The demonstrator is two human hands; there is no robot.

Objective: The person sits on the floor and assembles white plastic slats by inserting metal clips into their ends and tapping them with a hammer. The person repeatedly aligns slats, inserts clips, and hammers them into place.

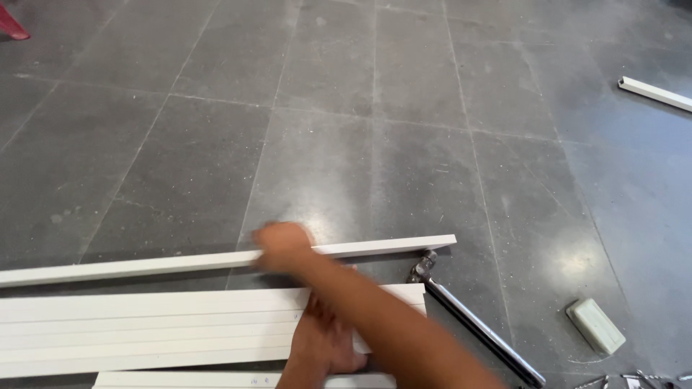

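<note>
Right hand (282, 245) blurred, on long white strip (144, 265) at 6 o'clock; finger state can't tell. Left hand (324, 338) flat, fingers spread, on stacked strips (144, 324). Hammer (468, 320) at 5. Bare floor (346, 130) toward 12.

White strips (180, 324) (plain), grey tiled floor (360, 108).

Two hands show: the right hand (282, 245) and the left hand (324, 342). One long white strip (144, 265) lies alone on the floor (360, 108); below it a stack of white strips (144, 328) shows about five side by side, plus one more strip (187, 379) at the bottom edge. One hammer (472, 320), one pale block (595, 325), one white channel piece (654, 92) far right, and one red object (11, 25) in the top-left corner.
</note>
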